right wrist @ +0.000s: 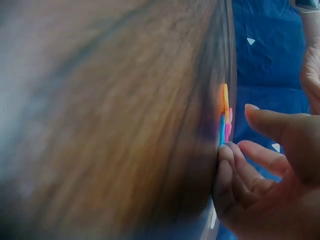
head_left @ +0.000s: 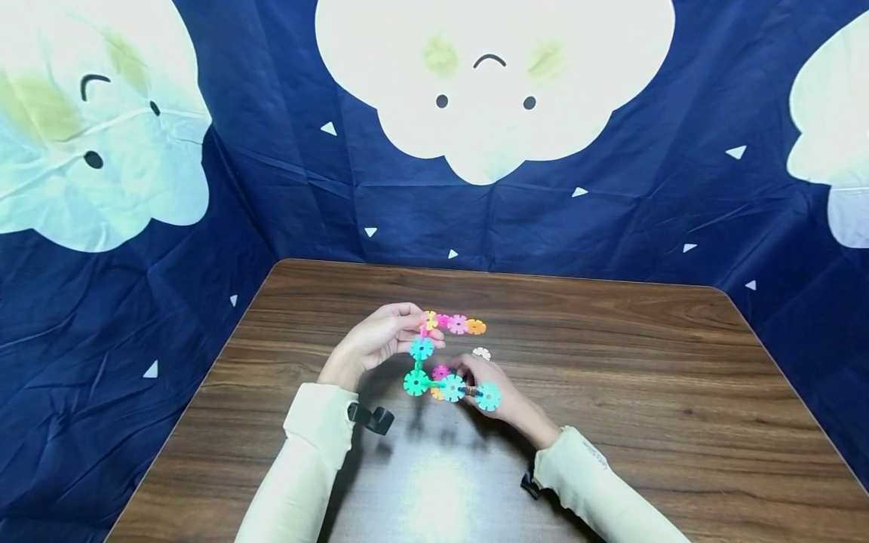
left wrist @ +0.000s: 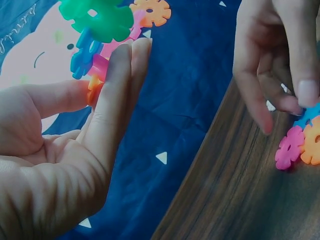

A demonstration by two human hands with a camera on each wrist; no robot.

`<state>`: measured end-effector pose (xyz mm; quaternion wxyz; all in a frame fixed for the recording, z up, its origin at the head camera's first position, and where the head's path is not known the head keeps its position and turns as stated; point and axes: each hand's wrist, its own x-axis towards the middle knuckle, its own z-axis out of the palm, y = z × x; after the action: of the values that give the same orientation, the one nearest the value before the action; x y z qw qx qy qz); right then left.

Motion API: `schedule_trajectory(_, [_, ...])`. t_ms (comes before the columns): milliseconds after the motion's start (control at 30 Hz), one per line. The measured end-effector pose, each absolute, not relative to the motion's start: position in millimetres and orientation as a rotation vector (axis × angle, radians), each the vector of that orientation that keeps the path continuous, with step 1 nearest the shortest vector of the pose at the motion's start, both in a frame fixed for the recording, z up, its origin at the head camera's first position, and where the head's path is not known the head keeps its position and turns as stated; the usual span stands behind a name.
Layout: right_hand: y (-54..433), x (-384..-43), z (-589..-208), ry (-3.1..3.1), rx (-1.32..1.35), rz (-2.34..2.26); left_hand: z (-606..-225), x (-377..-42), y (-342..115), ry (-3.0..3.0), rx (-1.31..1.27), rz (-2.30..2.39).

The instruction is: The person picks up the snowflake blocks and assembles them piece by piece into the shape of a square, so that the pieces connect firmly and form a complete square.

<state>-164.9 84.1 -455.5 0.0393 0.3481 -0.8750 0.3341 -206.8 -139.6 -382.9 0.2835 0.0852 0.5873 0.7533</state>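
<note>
My left hand [head_left: 373,339] pinches a bent chain of interlocked plastic snowflake discs [head_left: 422,348] between thumb and fingers. Yellow, pink and orange discs run to the right from its top; turquoise and green ones hang below and turn right, in front of the right hand in the head view. In the left wrist view the fingers hold the chain by a small orange disc [left wrist: 93,90]. My right hand [head_left: 490,373] reaches low over the table, its fingertips at a blue disc [left wrist: 306,119] beside a loose pink disc [left wrist: 290,147] and orange disc [left wrist: 312,142]. Its thumb stands apart from the fingers.
A white disc [head_left: 481,352] lies just beyond the right hand. The brown wooden table [head_left: 645,392] stands against blue cloth [head_left: 285,188] printed with clouds. A black strap [head_left: 370,417] hangs at the left wrist.
</note>
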Motion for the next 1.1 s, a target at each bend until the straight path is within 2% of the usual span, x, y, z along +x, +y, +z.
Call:
schedule_trajectory(233, [70,-177,-457,-2.923,0.867,0.960,-383,-206,-141,1.564,0.229,2.019])
schedule_trajectory(467, [70,-179,-462,-2.933,0.775,0.951,-382,-206,-142,1.568,0.234,2.015])
schedule_trajectory(833, [83,-174,-454,-2.852,0.671,1.526,-383,-205,-145,1.598,0.211,1.999])
schedule_trajectory(1100, [99,-175,-447,-2.695,0.414,1.972,-383,-205,-148,1.617,0.207,1.987])
